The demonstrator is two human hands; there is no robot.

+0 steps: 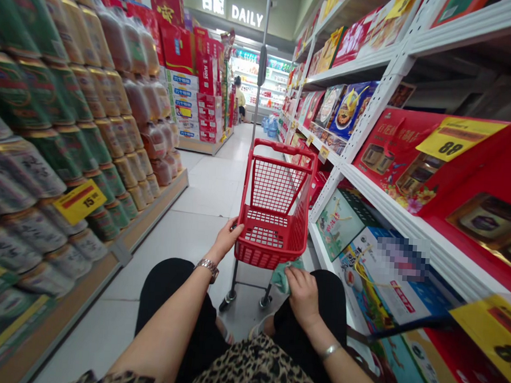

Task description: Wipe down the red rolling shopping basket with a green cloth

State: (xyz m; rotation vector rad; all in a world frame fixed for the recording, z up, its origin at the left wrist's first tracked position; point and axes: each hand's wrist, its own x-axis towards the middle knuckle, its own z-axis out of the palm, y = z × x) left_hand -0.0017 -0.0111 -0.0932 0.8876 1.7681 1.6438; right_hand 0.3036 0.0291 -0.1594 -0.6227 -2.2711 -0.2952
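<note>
Right in front of me stands a red plastic shopping cart (273, 257) with a mesh back and grey legs on casters. My left hand (228, 238) is closed on the left edge of its basket, thumb over the rim. A green cloth (280, 277) is bunched in my right hand (302, 291), just below the basket's lower right corner. Part of the cloth lies against or very near the basket; I cannot tell which. No goods show inside the basket.
Stacked drink cans (70, 136) line the left side on a low wooden platform (160, 209). Close on my right, white shelves (367, 180) hold red gift boxes (394, 164). A tiled aisle (213, 183) runs ahead to a lit fridge (270, 78), where a person (240, 96) is.
</note>
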